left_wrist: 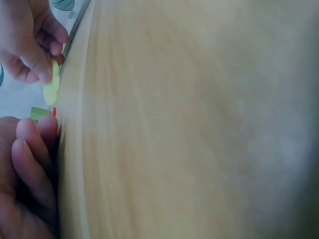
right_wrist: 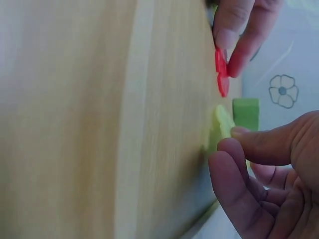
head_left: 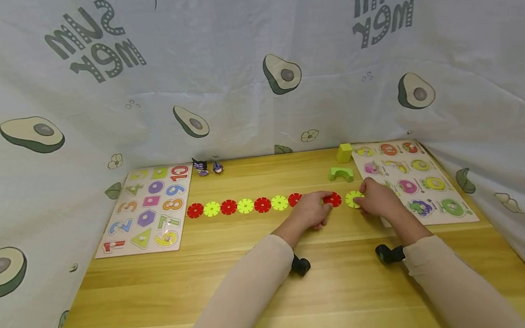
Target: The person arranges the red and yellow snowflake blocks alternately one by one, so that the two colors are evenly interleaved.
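Notched plastic discs, red and yellow by turns, form a row across the table in the head view. At the row's right part my left hand pinches a red notched disc, its finger and thumb on either side. My right hand holds a yellow notched disc between thumb and fingertips, a small gap right of the red one. In the right wrist view the yellow disc is tilted up off the wood. The left hand covers part of the row.
A number puzzle board lies at the left, a fruit puzzle board at the right, close by my right hand. Behind the row stand a green arch block, a yellow block and two small figurines. A printed curtain hangs behind.
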`<action>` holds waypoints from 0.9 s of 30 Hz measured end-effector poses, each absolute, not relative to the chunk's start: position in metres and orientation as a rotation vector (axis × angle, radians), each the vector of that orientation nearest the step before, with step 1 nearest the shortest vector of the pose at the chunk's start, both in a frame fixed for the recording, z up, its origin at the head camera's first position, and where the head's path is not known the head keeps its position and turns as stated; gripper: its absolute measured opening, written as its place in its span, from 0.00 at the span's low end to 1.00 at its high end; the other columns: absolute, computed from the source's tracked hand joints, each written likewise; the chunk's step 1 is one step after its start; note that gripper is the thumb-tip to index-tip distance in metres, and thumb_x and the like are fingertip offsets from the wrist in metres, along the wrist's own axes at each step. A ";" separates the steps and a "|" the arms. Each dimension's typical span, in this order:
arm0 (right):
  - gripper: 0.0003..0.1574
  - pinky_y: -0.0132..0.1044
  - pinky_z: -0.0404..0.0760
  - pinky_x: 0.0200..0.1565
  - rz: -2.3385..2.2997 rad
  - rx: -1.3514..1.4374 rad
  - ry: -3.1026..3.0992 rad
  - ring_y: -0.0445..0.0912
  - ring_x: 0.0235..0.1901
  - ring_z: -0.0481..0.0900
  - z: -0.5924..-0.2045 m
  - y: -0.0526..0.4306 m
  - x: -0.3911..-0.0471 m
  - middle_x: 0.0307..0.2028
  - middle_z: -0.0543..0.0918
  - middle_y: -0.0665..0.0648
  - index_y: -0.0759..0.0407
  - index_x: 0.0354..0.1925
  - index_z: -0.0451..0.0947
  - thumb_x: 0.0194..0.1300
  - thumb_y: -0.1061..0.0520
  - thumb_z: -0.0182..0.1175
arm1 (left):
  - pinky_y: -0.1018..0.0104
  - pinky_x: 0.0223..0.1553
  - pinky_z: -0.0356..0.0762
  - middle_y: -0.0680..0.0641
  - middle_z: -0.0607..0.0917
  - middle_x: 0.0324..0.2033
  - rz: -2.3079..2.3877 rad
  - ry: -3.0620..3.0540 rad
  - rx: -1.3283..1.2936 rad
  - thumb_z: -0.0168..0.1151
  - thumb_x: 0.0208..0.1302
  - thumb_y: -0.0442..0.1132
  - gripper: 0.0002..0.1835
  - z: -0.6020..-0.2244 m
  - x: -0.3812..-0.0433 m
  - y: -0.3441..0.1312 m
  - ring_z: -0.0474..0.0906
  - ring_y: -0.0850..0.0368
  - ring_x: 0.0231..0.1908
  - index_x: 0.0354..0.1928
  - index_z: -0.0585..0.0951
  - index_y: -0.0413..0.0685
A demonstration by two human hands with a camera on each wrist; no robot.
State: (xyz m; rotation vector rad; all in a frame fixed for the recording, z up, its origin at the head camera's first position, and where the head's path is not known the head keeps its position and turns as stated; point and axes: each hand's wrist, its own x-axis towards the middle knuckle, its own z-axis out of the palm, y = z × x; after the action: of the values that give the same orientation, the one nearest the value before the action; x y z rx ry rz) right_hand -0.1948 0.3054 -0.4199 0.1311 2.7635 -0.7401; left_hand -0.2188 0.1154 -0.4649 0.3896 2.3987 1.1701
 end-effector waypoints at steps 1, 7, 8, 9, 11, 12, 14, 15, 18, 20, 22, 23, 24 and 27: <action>0.21 0.38 0.71 0.24 -0.730 0.141 2.760 0.46 0.19 0.78 -0.420 0.305 -0.197 0.20 0.79 0.55 0.68 0.44 0.61 0.65 0.54 0.56 | 0.69 0.09 0.72 0.49 0.76 0.09 1.171 2.394 0.390 0.55 0.66 0.46 0.21 -0.465 -0.218 0.116 0.69 0.56 0.07 0.61 0.70 0.71; 0.24 0.38 0.68 0.22 -0.649 0.167 2.764 0.47 0.18 0.71 -0.421 0.305 -0.203 0.17 0.74 0.55 0.66 0.39 0.63 0.62 0.48 0.59 | 0.69 0.09 0.71 0.49 0.77 0.09 1.163 2.396 0.382 0.55 0.66 0.47 0.21 -0.465 -0.218 0.117 0.70 0.56 0.07 0.61 0.70 0.72; 0.24 0.38 0.68 0.21 -0.646 0.166 2.766 0.47 0.17 0.71 -0.421 0.305 -0.203 0.17 0.74 0.55 0.66 0.38 0.63 0.62 0.48 0.59 | 0.69 0.10 0.71 0.50 0.77 0.09 1.156 2.404 0.380 0.55 0.66 0.47 0.21 -0.466 -0.219 0.117 0.70 0.56 0.07 0.61 0.70 0.72; 0.24 0.38 0.68 0.21 -0.644 0.171 2.767 0.47 0.17 0.71 -0.422 0.304 -0.203 0.17 0.74 0.55 0.66 0.38 0.63 0.62 0.47 0.58 | 0.69 0.10 0.71 0.50 0.77 0.09 1.149 2.410 0.379 0.55 0.66 0.47 0.21 -0.466 -0.219 0.117 0.70 0.56 0.07 0.61 0.70 0.72; 0.24 0.38 0.68 0.22 -0.644 0.190 2.771 0.48 0.18 0.71 -0.422 0.303 -0.204 0.18 0.74 0.56 0.66 0.38 0.63 0.62 0.47 0.58 | 0.69 0.10 0.71 0.50 0.77 0.09 1.139 2.418 0.380 0.55 0.66 0.48 0.21 -0.468 -0.220 0.116 0.70 0.57 0.07 0.61 0.70 0.73; 0.24 0.39 0.68 0.23 -0.637 0.196 2.780 0.49 0.19 0.71 -0.423 0.301 -0.204 0.19 0.74 0.56 0.66 0.38 0.64 0.62 0.47 0.58 | 0.69 0.10 0.71 0.50 0.76 0.09 1.137 2.419 0.385 0.55 0.66 0.48 0.21 -0.468 -0.221 0.116 0.70 0.57 0.07 0.61 0.69 0.73; 0.24 0.40 0.68 0.24 -0.633 0.216 2.794 0.51 0.22 0.71 -0.424 0.300 -0.204 0.22 0.73 0.58 0.66 0.39 0.64 0.62 0.46 0.58 | 0.69 0.10 0.71 0.50 0.76 0.09 1.136 2.422 0.418 0.54 0.66 0.48 0.22 -0.470 -0.220 0.114 0.70 0.57 0.07 0.61 0.69 0.73; 0.24 0.40 0.68 0.25 -0.639 0.230 2.806 0.52 0.24 0.71 -0.425 0.299 -0.202 0.25 0.73 0.59 0.66 0.39 0.65 0.63 0.46 0.57 | 0.68 0.10 0.71 0.51 0.76 0.09 1.137 2.423 0.441 0.54 0.66 0.48 0.22 -0.470 -0.220 0.112 0.70 0.57 0.07 0.62 0.68 0.73; 0.24 0.40 0.67 0.26 -0.691 0.292 2.864 0.53 0.28 0.70 -0.426 0.299 -0.195 0.28 0.74 0.60 0.64 0.39 0.66 0.66 0.43 0.52 | 0.68 0.11 0.72 0.51 0.76 0.09 1.180 2.408 0.524 0.54 0.66 0.48 0.23 -0.472 -0.215 0.101 0.71 0.58 0.07 0.63 0.68 0.69; 0.26 0.40 0.67 0.24 -0.741 0.318 2.908 0.53 0.26 0.70 -0.425 0.302 -0.187 0.27 0.74 0.59 0.62 0.40 0.66 0.67 0.39 0.48 | 0.67 0.12 0.74 0.51 0.76 0.09 1.237 2.366 0.561 0.55 0.66 0.48 0.23 -0.473 -0.208 0.088 0.72 0.57 0.08 0.63 0.68 0.66; 0.28 0.39 0.65 0.21 -0.768 0.317 2.957 0.51 0.23 0.69 -0.421 0.306 -0.177 0.22 0.72 0.57 0.62 0.40 0.66 0.67 0.37 0.45 | 0.65 0.14 0.77 0.49 0.77 0.11 1.317 2.286 0.559 0.57 0.65 0.46 0.24 -0.472 -0.200 0.072 0.74 0.56 0.09 0.63 0.69 0.63; 0.29 0.39 0.64 0.19 -0.774 0.300 2.975 0.50 0.21 0.68 -0.419 0.309 -0.172 0.20 0.71 0.57 0.62 0.41 0.66 0.67 0.36 0.45 | 0.64 0.15 0.78 0.48 0.78 0.12 1.342 2.249 0.555 0.57 0.65 0.46 0.24 -0.471 -0.196 0.063 0.74 0.55 0.10 0.63 0.70 0.61; 0.30 0.38 0.64 0.18 -0.772 0.278 2.992 0.49 0.19 0.67 -0.417 0.312 -0.167 0.19 0.71 0.56 0.62 0.42 0.67 0.67 0.35 0.44 | 0.62 0.16 0.78 0.47 0.78 0.13 1.362 2.218 0.552 0.58 0.65 0.46 0.24 -0.470 -0.192 0.053 0.75 0.54 0.11 0.63 0.70 0.60; 0.32 0.37 0.65 0.16 -0.757 0.226 3.027 0.47 0.17 0.69 -0.409 0.320 -0.155 0.20 0.73 0.56 0.64 0.43 0.67 0.66 0.35 0.45 | 0.60 0.17 0.79 0.46 0.79 0.15 1.358 2.211 0.546 0.57 0.64 0.47 0.23 -0.464 -0.182 0.021 0.77 0.52 0.13 0.62 0.71 0.58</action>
State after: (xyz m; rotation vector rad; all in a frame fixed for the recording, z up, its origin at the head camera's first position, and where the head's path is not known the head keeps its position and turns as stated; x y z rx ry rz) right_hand -0.1550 0.3196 -0.4093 0.2263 3.0268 -0.7571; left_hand -0.1819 0.0205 -0.4637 0.5458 2.2110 1.3579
